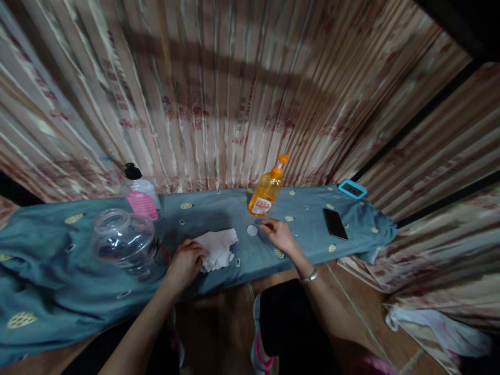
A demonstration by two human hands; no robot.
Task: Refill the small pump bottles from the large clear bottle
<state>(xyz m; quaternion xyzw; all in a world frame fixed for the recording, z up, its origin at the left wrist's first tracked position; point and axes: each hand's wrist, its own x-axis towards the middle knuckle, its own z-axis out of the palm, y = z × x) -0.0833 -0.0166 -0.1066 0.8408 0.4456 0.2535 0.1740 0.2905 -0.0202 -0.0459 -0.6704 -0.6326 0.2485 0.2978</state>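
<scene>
My left hand (pixel 188 261) grips the left edge of a white torn-edged piece, perhaps paper or tissue (pixel 217 249), between thumb and fingers. The piece extends over the cloth to the right of that hand. My right hand (pixel 278 233) has its fingers drawn together close to the cloth. Just left of those fingertips lies a small round white disc (pixel 252 229). Whether the fingers hold anything is too small to make out. Behind the disc stands an orange-yellow pump bottle (pixel 266 192). A large clear plastic container (pixel 127 242) is beside my left hand.
Blue-green patterned cloth (pixel 211 205) covers the narrow surface. A clear bottle with a pink label and black cap (pixel 141 194) stands at back left. A black phone (pixel 335 224) and a blue-framed digital device (pixel 352 189) lie on the right. Pleated curtains (pixel 219 104) hang behind.
</scene>
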